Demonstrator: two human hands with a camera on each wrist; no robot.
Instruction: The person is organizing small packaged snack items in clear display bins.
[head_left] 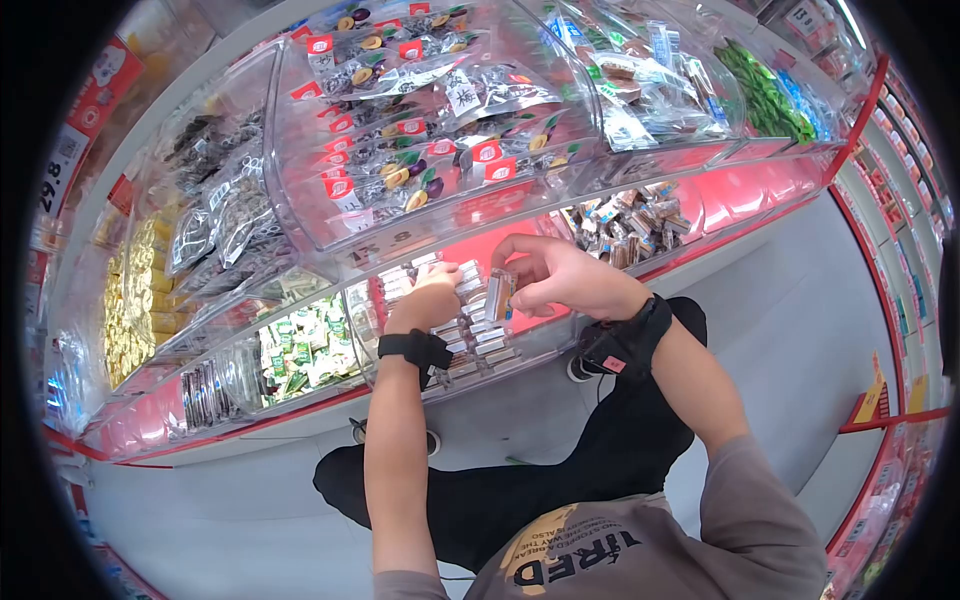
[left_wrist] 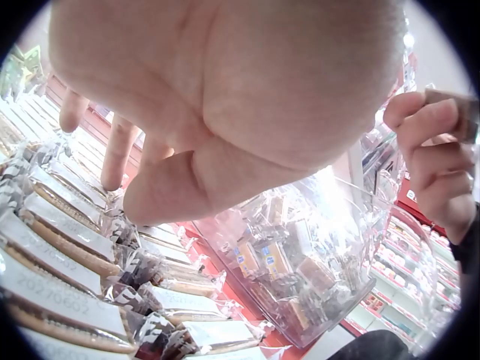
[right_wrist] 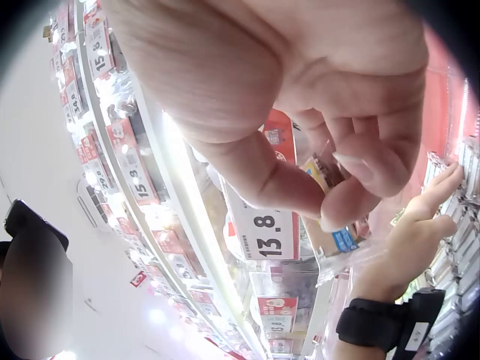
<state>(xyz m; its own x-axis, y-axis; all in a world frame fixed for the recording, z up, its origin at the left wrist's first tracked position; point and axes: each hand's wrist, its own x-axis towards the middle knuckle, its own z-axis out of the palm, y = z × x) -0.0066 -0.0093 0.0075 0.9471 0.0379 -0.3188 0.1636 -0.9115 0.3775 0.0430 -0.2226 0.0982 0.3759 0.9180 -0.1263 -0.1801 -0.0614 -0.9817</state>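
My right hand [head_left: 575,277] pinches a small wrapped snack bar [head_left: 497,297] between thumb and fingers, above the lower bin. In the right wrist view the snack bar [right_wrist: 330,241] shows a clear wrapper with a blue and yellow print, partly hidden behind the fingertips. Left of it, my left hand [head_left: 430,302] hovers low over rows of similar wrapped bars [head_left: 490,345]. Seen from the left wrist, its fingers [left_wrist: 120,150] reach down loosely beside the neatly lined bars [left_wrist: 64,255], with nothing held between them.
A clear upper bin holds bags of dried plums [head_left: 400,150] right above the hands. Green-wrapped snacks [head_left: 305,345] fill the compartment to the left; loose wrapped pieces [head_left: 630,220] lie to the right. A price tag [right_wrist: 262,229] hangs on the shelf edge near the right hand.
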